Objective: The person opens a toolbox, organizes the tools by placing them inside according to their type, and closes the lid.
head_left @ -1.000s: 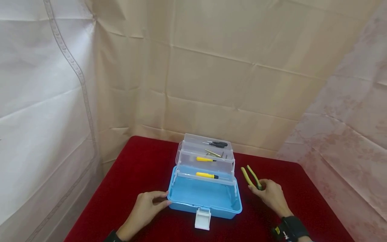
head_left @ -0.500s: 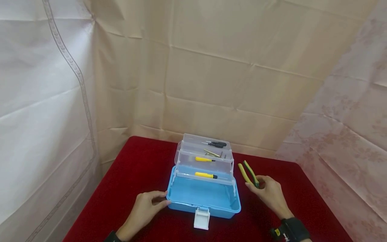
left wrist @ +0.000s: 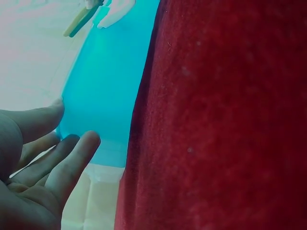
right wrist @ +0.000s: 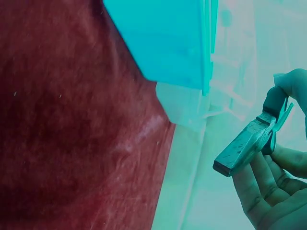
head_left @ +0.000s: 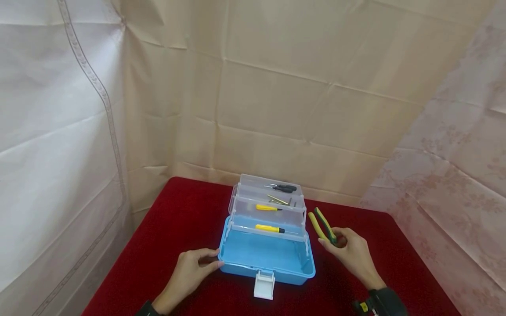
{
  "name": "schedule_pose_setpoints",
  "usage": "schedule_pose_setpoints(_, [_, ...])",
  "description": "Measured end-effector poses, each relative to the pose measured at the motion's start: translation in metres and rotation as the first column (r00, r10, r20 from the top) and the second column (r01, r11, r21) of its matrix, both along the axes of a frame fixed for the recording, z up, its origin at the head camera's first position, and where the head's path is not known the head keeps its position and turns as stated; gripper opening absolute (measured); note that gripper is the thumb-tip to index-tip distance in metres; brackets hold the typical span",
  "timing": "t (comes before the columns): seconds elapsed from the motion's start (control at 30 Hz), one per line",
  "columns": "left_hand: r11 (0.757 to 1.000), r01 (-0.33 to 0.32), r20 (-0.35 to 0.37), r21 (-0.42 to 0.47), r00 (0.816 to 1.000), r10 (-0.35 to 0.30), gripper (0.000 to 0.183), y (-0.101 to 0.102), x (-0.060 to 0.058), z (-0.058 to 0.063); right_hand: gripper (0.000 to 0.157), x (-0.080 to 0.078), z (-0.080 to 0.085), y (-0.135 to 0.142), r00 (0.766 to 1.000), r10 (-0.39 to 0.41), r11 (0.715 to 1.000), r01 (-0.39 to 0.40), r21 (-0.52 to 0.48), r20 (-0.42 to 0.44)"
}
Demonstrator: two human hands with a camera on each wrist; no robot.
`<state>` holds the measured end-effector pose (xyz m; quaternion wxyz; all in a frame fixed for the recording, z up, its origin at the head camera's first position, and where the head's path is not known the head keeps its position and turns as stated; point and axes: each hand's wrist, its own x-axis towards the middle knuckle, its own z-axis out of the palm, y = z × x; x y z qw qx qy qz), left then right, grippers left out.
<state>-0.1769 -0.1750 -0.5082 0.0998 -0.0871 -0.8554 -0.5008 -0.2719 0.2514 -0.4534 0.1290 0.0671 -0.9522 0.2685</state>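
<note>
A blue toolbox (head_left: 238,269) with clear fold-out trays stands opened on the red cloth. My left hand (head_left: 189,272) rests its thumb and fingertips against the box's front left corner; in the left wrist view the fingers (left wrist: 79,158) lie nearly straight on the blue wall. To the right of the box, my right hand (head_left: 353,254) holds a pair of pliers (head_left: 318,227) by the head, with the yellow-green handles pointing away and spread apart. The right wrist view shows the blunt metal nose of the pliers (right wrist: 242,146) between thumb and fingers.
Yellow-handled screwdrivers (head_left: 269,228), brass-coloured pieces (head_left: 278,199) and black-handled screwdrivers (head_left: 285,188) lie in the clear trays. A white latch (head_left: 263,286) hangs down at the box's front. Pale cloth walls (head_left: 276,109) surround the red table cloth (head_left: 178,219).
The right hand has carried the pliers slightly to the left and away from me, nearer the toolbox trays. The left hand and the box have stayed in place.
</note>
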Motion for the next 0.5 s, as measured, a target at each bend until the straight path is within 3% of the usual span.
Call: schedule_pose_setpoints(0.5, [1.0,0.002,0.015,0.025,1.0,-0.002,0.043,0.0,-0.001,0.0,0.069,0.012,0.009,-0.017,0.993,0.094,0.993,-0.1,-0.067,-0.077])
